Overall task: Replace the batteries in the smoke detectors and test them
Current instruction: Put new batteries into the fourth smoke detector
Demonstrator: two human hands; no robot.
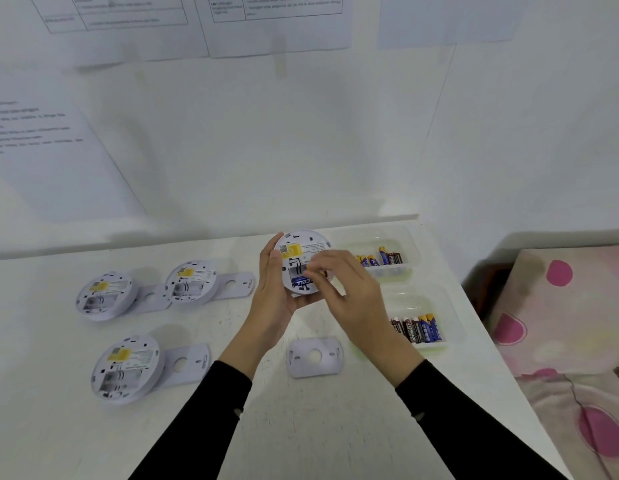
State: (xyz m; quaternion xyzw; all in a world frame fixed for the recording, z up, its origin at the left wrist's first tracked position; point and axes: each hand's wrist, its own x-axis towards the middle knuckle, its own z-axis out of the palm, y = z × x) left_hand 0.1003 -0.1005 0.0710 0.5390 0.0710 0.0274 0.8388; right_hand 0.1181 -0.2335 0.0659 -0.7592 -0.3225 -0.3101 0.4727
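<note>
My left hand (271, 299) grips a white round smoke detector (303, 249) by its left edge, its back side with a yellow label turned toward me. A blue battery (302, 281) lies in the lower slot of its open compartment. My right hand (349, 289) is at the compartment, fingertips pinched together over the upper slot, and a dark sliver of a second battery (324, 274) shows between them. Three more detectors lie backs up with empty compartments on the table: two at the left (105, 296) (190, 282) and one nearer me (126, 368).
Mounting plates lie by the detectors (237, 282) (187, 362), and a loose mounting plate (315, 356) lies below my hands. Two clear trays (381, 237) (422, 296) at the right hold batteries (381, 258) (417, 329). A pink-spotted cloth (561, 306) lies beyond the white table's (301, 427) right edge.
</note>
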